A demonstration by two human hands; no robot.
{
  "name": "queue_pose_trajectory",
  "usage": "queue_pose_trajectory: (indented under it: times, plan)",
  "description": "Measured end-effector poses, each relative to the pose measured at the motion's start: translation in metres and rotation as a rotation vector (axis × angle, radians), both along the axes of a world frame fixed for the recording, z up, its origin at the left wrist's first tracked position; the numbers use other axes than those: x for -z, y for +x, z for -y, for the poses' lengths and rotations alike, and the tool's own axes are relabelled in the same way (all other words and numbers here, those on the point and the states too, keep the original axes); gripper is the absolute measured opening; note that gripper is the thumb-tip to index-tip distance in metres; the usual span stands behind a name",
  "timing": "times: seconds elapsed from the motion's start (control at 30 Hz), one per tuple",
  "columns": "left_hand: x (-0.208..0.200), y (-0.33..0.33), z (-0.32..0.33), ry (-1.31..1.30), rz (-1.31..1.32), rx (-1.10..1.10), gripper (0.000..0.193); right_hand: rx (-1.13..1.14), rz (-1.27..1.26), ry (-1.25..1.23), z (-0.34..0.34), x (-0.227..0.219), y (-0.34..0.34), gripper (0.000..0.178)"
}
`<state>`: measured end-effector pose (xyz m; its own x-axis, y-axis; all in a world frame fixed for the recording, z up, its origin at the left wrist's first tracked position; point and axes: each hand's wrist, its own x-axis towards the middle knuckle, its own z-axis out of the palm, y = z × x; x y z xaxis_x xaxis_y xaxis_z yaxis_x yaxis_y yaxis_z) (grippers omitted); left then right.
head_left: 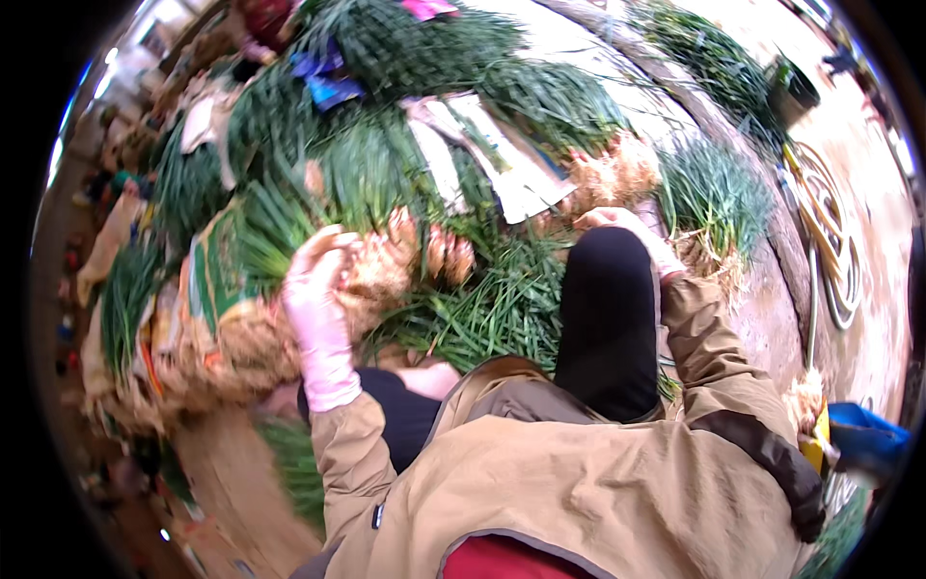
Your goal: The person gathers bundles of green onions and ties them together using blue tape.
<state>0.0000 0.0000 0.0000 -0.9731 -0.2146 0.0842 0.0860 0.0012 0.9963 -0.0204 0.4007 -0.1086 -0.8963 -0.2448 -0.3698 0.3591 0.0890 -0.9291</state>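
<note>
My left hand (323, 261), with a pink cuff at the wrist, has its fingers curled beside the pale, shaggy roots of a green onion bunch (381, 261). What lies inside those fingers, if anything, is hidden. My right hand (625, 227) is bent with fingers closed just below another root cluster (617, 174), partly behind my raised dark knee (608, 318). Its grip is hidden too. Between the hands, loose green onion leaves (492, 299) lie in a heap in front of me, with a few reddish-white stalks (449, 256) at their far side.
Big piles of green onions (405, 48) rise ahead, with a flattened printed sack (511, 169) and a blue wrapper (326, 77) on them. More bundles stand at left on sacking (217, 261). At right are another bunch (714, 198), a coiled hose (834, 222) and a blue container (866, 439).
</note>
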Motion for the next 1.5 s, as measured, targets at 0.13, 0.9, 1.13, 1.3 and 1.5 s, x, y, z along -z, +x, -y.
queue_pose_trajectory:
  times: [0.13, 0.9, 1.13, 1.3, 1.5]
  plan:
    - [0.140, -0.116, -0.092, 0.110, 0.296, 0.353, 0.026, 0.070, -0.227, 0.240, -0.026, 0.109, -0.044, 0.035]
    - [0.257, -0.253, -0.132, -1.183, 0.647, 0.261, 0.030, 0.137, 0.366, 1.748, -0.370, 0.322, -0.217, 0.042]
    - [0.239, -0.254, -0.167, -1.186, 0.577, 0.106, 0.020, 0.325, -0.004, 1.791, -0.347, 0.266, -0.330, 0.020]
    - [0.240, -0.251, -0.154, -0.813, 0.816, 0.105, 0.024, 0.262, 0.253, 1.275, -0.290, 0.279, -0.368, 0.054]
    - [0.237, -0.249, -0.159, -0.923, 0.664, 0.140, 0.019, 0.177, -0.297, 1.057, -0.263, 0.298, -0.418, 0.035]
